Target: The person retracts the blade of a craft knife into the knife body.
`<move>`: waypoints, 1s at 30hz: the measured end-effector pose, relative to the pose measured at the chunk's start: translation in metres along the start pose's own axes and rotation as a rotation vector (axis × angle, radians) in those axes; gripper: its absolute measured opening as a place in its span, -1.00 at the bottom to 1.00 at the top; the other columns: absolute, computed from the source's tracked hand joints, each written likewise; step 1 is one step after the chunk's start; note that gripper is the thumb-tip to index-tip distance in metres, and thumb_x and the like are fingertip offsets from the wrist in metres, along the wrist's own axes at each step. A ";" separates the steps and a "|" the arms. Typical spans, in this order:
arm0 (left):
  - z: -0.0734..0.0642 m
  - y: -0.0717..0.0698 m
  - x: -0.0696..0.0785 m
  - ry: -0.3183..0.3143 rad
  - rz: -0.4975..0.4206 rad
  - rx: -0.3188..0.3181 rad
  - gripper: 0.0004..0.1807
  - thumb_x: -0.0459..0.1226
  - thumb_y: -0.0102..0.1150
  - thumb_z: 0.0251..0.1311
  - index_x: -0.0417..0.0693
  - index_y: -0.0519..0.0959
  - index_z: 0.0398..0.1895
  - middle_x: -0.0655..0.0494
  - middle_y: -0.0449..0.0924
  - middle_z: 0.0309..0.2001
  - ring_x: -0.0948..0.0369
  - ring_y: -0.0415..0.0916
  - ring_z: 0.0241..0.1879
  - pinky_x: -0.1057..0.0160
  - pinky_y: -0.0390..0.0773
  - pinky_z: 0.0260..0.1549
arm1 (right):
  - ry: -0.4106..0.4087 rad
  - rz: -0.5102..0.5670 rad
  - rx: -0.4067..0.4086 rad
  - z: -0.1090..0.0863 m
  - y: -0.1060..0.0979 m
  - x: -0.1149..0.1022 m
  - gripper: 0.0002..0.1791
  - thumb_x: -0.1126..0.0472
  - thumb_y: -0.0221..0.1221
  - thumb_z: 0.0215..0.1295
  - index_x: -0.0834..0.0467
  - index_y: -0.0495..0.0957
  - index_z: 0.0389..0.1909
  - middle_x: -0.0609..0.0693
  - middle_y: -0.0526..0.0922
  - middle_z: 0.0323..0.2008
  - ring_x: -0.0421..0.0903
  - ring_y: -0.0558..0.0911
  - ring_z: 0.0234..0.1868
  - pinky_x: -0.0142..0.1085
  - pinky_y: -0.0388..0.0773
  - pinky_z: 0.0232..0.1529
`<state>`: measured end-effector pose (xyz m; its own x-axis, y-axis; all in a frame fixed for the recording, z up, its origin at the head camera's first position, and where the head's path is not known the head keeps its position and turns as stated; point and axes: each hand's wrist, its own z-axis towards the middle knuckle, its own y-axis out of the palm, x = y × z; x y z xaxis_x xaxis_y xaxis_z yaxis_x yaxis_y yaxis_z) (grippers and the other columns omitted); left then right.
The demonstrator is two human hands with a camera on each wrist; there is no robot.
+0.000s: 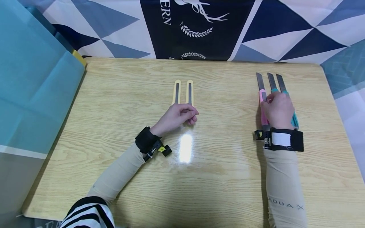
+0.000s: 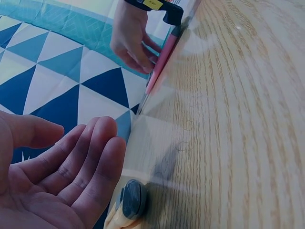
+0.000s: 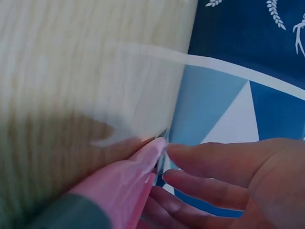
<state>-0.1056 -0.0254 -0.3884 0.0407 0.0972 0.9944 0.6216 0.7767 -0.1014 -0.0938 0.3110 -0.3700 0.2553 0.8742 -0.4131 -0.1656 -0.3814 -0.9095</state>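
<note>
The left hand [image 1: 182, 114], loosely curled, holds nothing beside two cream slotted tools [image 1: 177, 91] pointing twelve. The right hand [image 1: 278, 109] hangs over the pink knife [image 1: 264, 114], grip unclear; that knife lies lengthwise, blade just short of twelve, toward the far table [image 1: 222, 152] edge. Tabletop stretches toward nine; teal knives [image 1: 295, 120] crowd three.

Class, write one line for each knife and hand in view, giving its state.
Left pale-yellow utility knife: flat, no blade past its far end.
Right pale-yellow utility knife: flat, no blade past its far end.
Pink utility knife: blade out.
Left teal utility knife: blade out, handle mostly hidden.
Right teal utility knife: blade out, handle partly hidden.
Left hand: empty, fingers relaxed.
Right hand: over knives, fingers loosely bent, contact unclear.
</note>
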 end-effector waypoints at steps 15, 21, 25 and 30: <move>-0.009 0.005 0.030 -0.031 0.013 -0.021 -0.81 -0.51 -0.10 0.31 -0.55 0.48 -0.17 -0.42 0.55 -0.31 -0.17 0.53 -0.32 -0.15 0.59 -0.22 | 0.107 0.005 -0.136 0.001 0.001 -0.001 -0.57 0.11 0.25 0.16 0.45 0.47 -0.25 0.32 0.49 -0.38 0.14 0.46 -0.45 -0.15 0.42 -0.62; -0.007 0.007 0.029 -0.059 0.044 -0.020 -0.81 -0.49 -0.09 0.32 -0.49 0.49 -0.17 -0.29 0.58 -0.33 -0.05 0.55 -0.34 0.08 0.66 -0.28 | 0.085 0.079 -0.180 0.002 0.001 0.003 -0.60 0.12 0.27 0.14 0.47 0.54 -0.42 0.19 0.55 -0.67 -0.08 0.46 -0.78 -0.32 0.36 -0.87; -0.005 0.005 0.029 -0.043 0.044 -0.028 -0.82 -0.49 -0.08 0.31 -0.48 0.50 -0.18 -0.31 0.58 -0.34 -0.07 0.55 -0.35 0.00 0.64 -0.26 | 0.057 0.099 -0.214 0.003 0.001 0.005 -0.59 0.09 0.25 0.16 0.44 0.53 -0.47 0.09 0.51 -0.76 -0.08 0.45 -0.79 -0.32 0.32 -0.87; 0.003 0.001 0.023 0.006 0.060 -0.016 -0.83 -0.47 -0.05 0.31 -0.44 0.52 -0.19 -0.30 0.59 -0.33 -0.05 0.56 -0.36 -0.07 0.62 -0.24 | 0.055 0.147 -0.260 0.004 -0.003 0.001 -0.56 -0.02 0.16 0.24 0.35 0.53 -0.42 0.02 0.52 -0.75 -0.07 0.52 -0.72 -0.30 0.30 -0.81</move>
<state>-0.1066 -0.0201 -0.3658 0.0827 0.1393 0.9868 0.6304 0.7596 -0.1601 -0.0974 0.3140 -0.3678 0.2993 0.7889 -0.5368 0.0434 -0.5732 -0.8182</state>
